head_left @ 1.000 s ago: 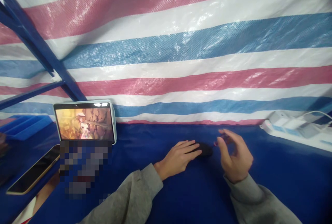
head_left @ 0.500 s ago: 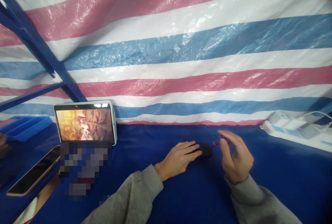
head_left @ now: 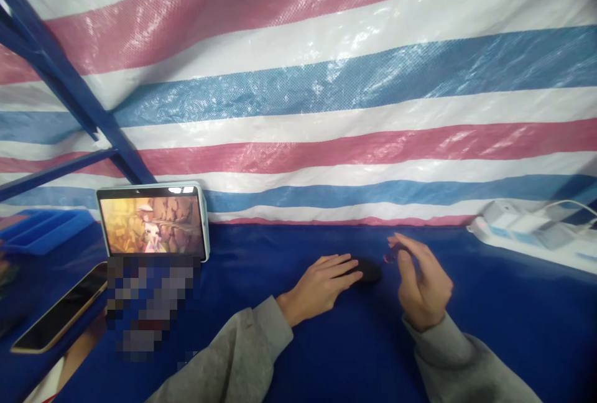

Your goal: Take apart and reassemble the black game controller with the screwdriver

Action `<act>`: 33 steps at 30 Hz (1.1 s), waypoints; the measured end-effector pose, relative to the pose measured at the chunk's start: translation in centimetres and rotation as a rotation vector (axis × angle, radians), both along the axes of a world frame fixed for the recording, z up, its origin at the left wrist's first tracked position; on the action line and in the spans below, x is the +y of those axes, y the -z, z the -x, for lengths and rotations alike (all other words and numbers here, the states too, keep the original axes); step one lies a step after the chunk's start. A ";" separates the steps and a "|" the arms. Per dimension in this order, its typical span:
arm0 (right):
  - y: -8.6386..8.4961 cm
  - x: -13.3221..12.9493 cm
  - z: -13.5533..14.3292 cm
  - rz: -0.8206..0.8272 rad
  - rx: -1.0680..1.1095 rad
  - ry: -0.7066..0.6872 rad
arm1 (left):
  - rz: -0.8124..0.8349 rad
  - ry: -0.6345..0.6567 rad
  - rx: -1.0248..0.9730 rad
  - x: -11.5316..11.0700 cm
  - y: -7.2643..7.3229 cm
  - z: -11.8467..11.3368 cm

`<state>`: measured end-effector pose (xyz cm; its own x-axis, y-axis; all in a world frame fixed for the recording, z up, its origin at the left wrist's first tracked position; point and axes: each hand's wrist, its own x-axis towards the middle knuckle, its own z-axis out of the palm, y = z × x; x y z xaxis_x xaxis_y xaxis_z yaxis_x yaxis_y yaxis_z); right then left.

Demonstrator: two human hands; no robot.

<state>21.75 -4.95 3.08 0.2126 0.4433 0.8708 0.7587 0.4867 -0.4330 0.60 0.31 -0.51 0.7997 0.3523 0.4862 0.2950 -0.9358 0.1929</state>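
Note:
My left hand (head_left: 329, 282) lies palm down with its fingers stretched out, the fingertips on a dark oval object (head_left: 367, 271) that sits flat on the blue table. What kind of object this is, I cannot make out. Just right of it my right hand (head_left: 424, 282) is raised, fingers bent and thumb apart from the forefinger. Between the dark object and the right thumb shows a small thin reddish thing (head_left: 387, 259), too small to name. Whether the hidden fingers of the right hand touch it cannot be seen.
A tablet (head_left: 152, 226) playing a cartoon stands at the left; a phone (head_left: 60, 310) lies before it. Beyond are a blue tray (head_left: 46, 229) and another person's blurred hand. A white power strip (head_left: 536, 238) with chargers sits at the right. Striped sheeting (head_left: 326, 148) hangs behind.
My right hand has shifted slightly left, its forefinger a little nearer the dark object. The left hand has stayed in place.

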 end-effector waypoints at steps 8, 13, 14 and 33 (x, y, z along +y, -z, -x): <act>0.0 0.1 0.0 0.002 0.004 0.002 | 0.000 -0.009 0.024 -0.1 0.0 0.0; 0.2 0.1 0.2 0.037 0.044 0.052 | 0.007 -0.013 0.021 -0.1 -0.1 0.0; 0.4 0.1 0.2 0.044 0.068 0.063 | 0.006 -0.014 0.020 -0.1 -0.1 0.0; 1.3 0.3 -0.1 -0.021 0.145 -0.042 | 0.015 0.010 -0.011 0.0 0.0 0.0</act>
<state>21.87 -4.67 1.75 0.3182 0.4364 0.8416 0.6681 0.5267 -0.5257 0.62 0.33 -0.55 0.7980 0.3515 0.4895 0.2834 -0.9358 0.2099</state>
